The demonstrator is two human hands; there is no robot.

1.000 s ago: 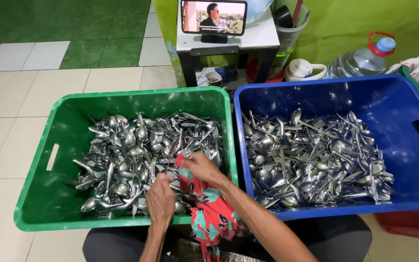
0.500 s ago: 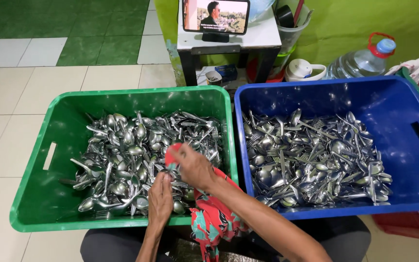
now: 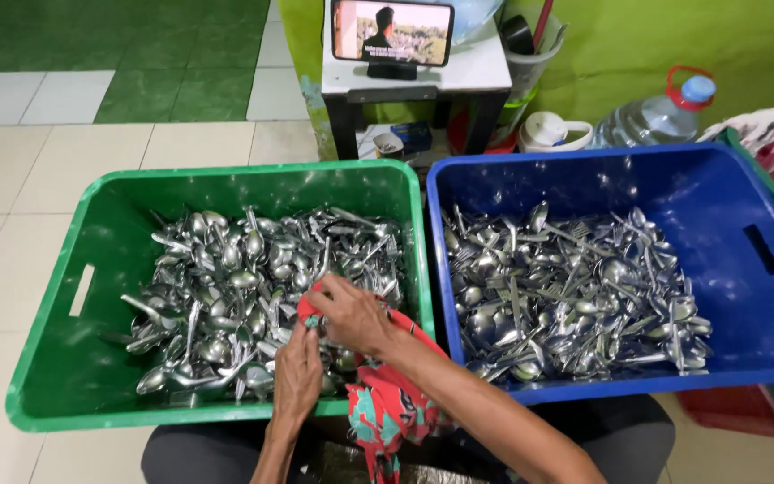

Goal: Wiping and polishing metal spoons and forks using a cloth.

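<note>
We see both hands working together over the near edge of the green crate (image 3: pixel 91 394). The right hand (image 3: pixel 351 314) is closed on a red patterned cloth (image 3: pixel 391 403), its fingers curled over the bunched top of the fabric. The left hand (image 3: pixel 297 376) lies just beside it, fingers bent and meeting the right hand at the cloth; something small seems to be pinched between them, perhaps a spoon being wiped, but the cloth and fingers hide it and we cannot tell for sure.

The cloth trails from the hands down over the near rim of the green crate and hangs toward the person's lap. Beneath the hands the green crate holds a heap of metal spoons (image 3: pixel 235 287), piled toward its middle and right. Touching it on the right stands a blue crate (image 3: pixel 763 188) filled with a tangle of forks and spoons (image 3: pixel 575 296).

Farther off, a phone (image 3: pixel 391 31) showing a video is propped on a small white table (image 3: pixel 485 72). To the right of the table, against the green wall, sit a large water bottle (image 3: pixel 660 116) and a white lidded container (image 3: pixel 553 130)
</note>
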